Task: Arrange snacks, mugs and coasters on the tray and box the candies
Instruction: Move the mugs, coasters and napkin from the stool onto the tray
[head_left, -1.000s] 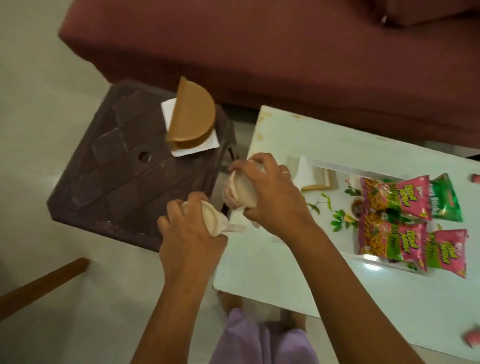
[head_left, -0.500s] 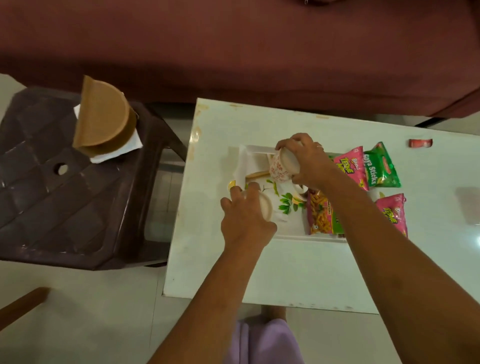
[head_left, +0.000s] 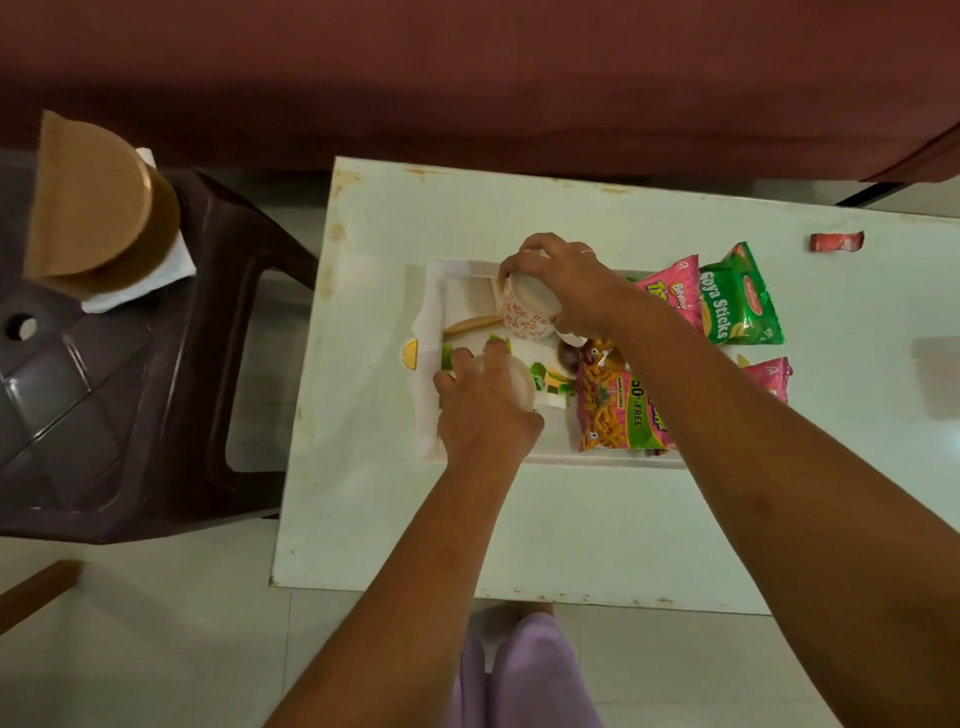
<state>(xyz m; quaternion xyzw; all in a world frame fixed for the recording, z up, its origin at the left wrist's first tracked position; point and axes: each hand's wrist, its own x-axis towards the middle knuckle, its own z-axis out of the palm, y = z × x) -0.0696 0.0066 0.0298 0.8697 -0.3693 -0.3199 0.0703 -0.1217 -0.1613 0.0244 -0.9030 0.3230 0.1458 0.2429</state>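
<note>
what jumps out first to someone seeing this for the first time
Both hands are at the tray on the white table: the right hand grips a red-patterned mug at its far left, the left hand holds a second mug just nearer. Bright snack packets, a green Soya Sticks packet among them, lie right of the mugs, and a lone red candy sits near the table's far right edge.
</note>
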